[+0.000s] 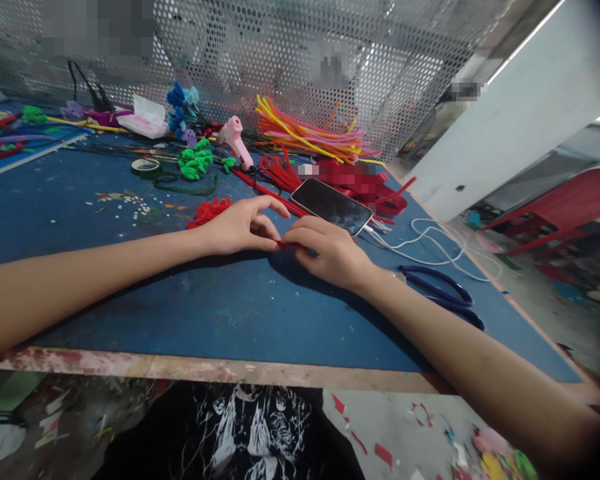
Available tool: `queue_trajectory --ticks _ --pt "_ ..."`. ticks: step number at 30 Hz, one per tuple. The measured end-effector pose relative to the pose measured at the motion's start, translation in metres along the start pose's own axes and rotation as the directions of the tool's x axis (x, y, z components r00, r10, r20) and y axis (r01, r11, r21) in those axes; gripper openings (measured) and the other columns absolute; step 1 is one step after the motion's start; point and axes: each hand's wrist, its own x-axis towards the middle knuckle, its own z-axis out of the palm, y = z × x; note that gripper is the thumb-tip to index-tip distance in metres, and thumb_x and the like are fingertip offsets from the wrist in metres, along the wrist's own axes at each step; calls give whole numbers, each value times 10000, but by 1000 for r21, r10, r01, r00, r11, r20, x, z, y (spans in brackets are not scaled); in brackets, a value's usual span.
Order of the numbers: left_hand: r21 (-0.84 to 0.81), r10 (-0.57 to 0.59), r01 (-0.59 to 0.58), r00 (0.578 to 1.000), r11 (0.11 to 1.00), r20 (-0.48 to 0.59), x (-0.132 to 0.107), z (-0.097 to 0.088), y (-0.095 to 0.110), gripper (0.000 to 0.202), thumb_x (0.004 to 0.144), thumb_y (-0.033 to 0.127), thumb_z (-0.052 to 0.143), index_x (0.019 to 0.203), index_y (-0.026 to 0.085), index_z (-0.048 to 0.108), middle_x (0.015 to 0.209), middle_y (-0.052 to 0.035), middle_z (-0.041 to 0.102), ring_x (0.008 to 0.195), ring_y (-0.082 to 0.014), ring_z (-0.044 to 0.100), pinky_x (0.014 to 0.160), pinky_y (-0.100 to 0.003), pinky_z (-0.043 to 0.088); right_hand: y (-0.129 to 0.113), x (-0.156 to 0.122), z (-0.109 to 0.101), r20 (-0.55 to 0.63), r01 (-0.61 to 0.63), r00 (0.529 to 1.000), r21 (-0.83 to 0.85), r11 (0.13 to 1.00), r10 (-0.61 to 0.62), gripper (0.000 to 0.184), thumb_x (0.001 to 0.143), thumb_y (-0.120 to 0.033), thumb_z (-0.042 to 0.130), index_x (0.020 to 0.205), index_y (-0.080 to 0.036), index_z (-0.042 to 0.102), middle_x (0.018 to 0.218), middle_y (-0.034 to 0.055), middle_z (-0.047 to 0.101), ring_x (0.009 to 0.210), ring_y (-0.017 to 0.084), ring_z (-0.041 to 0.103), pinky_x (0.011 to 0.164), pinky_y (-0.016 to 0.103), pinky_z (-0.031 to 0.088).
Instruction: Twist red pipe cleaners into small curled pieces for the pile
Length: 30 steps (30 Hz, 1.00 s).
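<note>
My left hand [240, 227] and my right hand [325, 252] meet over the blue table [220, 313]. Both pinch a short piece of red pipe cleaner [286, 245] between their fingertips; most of it is hidden by the fingers. A red fuzzy pipe-cleaner shape [207, 211] lies just behind my left hand. Long red pipe cleaners [275, 175] run from behind the hands toward the back. A black phone [331, 206] lies face up just beyond my right hand.
Blue-handled scissors [443, 293] lie right of my right wrist, beside a white cable [430, 243]. A pink glue gun [236, 140], green pipe-cleaner pieces [196, 162], a tape roll [146, 167] and a bundle of coloured pipe cleaners [310, 133] sit at the back before a perforated metal screen [280, 53].
</note>
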Motion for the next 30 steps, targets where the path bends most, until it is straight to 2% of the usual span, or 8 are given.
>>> queue_trajectory --ticks 6,14,19,30 --pt "25 17 -18 999 1000 40 0 -1 -2 361 664 148 681 986 124 521 730 -15 668 698 -133 656 654 -255 503 1 0 -2 -41 -39 998 53 998 41 152 855 -158 464 836 -191 612 828 56 592 777 140 554 681 269 467" --pt "57 14 -16 999 998 32 2 -3 -3 238 741 193 608 959 121 544 739 -20 667 706 -126 639 676 -257 487 2 -1 -2 -53 -20 998 28 999 21 160 829 -119 486 875 -193 620 849 56 599 808 150 550 706 287 466" --pt "4 26 -26 996 1000 83 0 -2 -3 270 731 138 600 983 124 506 745 -19 660 712 -115 637 676 -242 478 3 -2 -2 -43 -24 999 26 999 25 138 843 -160 496 863 -186 630 841 61 594 809 153 542 706 293 457" --pt "59 41 -48 992 997 117 -4 1 1 349 715 109 577 1039 132 449 688 22 598 617 -83 569 613 -215 450 2 -1 -1 -61 5 998 -17 1000 -6 153 809 -129 510 767 -175 650 836 70 617 766 157 540 668 296 460"
